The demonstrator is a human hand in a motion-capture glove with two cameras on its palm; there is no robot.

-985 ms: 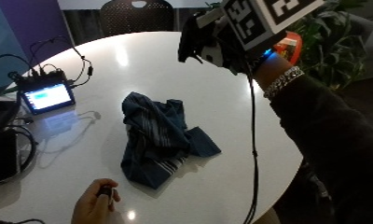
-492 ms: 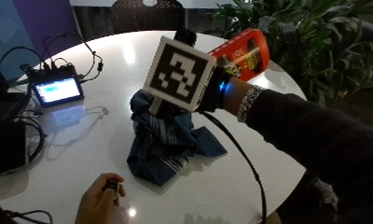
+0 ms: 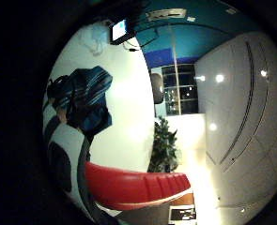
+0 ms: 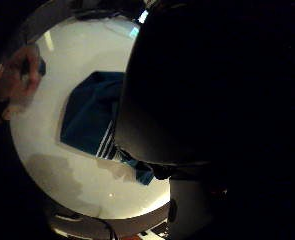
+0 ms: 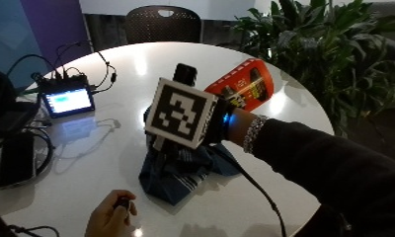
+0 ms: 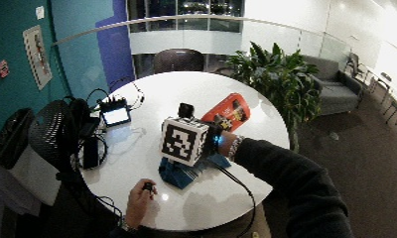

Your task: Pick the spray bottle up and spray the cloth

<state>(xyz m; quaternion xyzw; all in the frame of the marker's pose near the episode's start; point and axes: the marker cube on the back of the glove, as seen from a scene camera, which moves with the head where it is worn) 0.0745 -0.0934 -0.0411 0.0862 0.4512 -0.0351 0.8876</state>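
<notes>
Holding: the spray bottle (image 5: 245,88), red-orange with a black head, is up in the air above the table, carried by the gloved right hand (image 5: 218,121). The fingers are hidden behind the marker, so I cannot tell how they close around it.
Nozzle: the black head (image 5: 184,74) rises above the hand; which way it points I cannot read.
Cloth: the blue striped cloth (image 5: 177,168) lies crumpled on the white round table (image 5: 151,64), directly under the hand.
Step in hand: I judge the bottle is already picked up and the aiming comes now. To do it well, turn the nozzle down toward the middle of the cloth, keep the bottle near upright, and press the trigger only when the cloth is in line.
Risk: the small screen device (image 5: 66,100) with cables sits near; spray should stay away from it.
Other hand: the bare hand (image 5: 110,217) holds a small dark object at the table edge.
</notes>
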